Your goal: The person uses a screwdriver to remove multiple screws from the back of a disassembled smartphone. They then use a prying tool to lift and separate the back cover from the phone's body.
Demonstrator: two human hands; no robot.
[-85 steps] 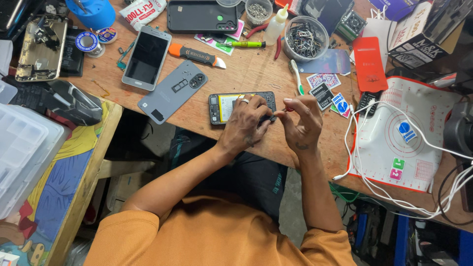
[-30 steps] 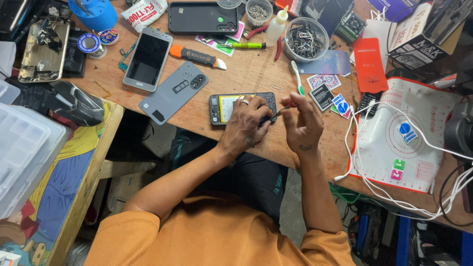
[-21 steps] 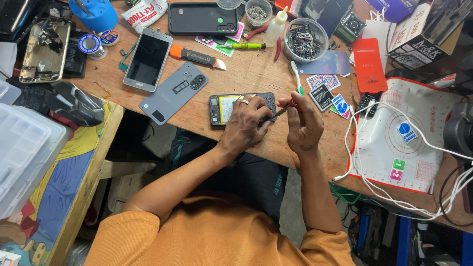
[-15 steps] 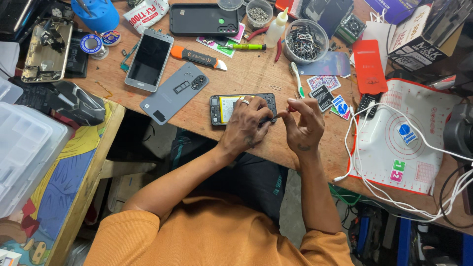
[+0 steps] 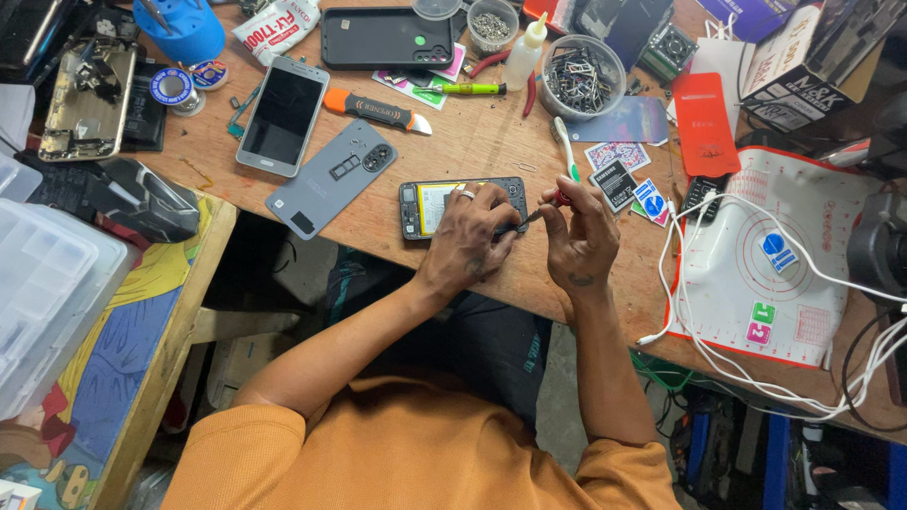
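An opened phone (image 5: 430, 205) with its back off lies near the front edge of the wooden workbench (image 5: 472, 142), showing a yellowish battery. My left hand (image 5: 470, 239) rests on the phone's right half and holds it down. My right hand (image 5: 578, 236) grips a small screwdriver (image 5: 545, 208) with a red handle; its tip points at the phone's right end. A grey back cover (image 5: 331, 177) lies just left of the phone.
A white smartphone (image 5: 282, 114), an orange utility knife (image 5: 376, 110), a black case (image 5: 387, 38), a bowl of metal parts (image 5: 583, 76), a white toothbrush (image 5: 565, 146), a red card (image 5: 705, 123), a white mat with cables (image 5: 770, 264) and a clear plastic organiser (image 5: 47, 302) surround me.
Both hands stay at the phone's right end. The right hand has made small shifts with the screwdriver; the phone has not moved.
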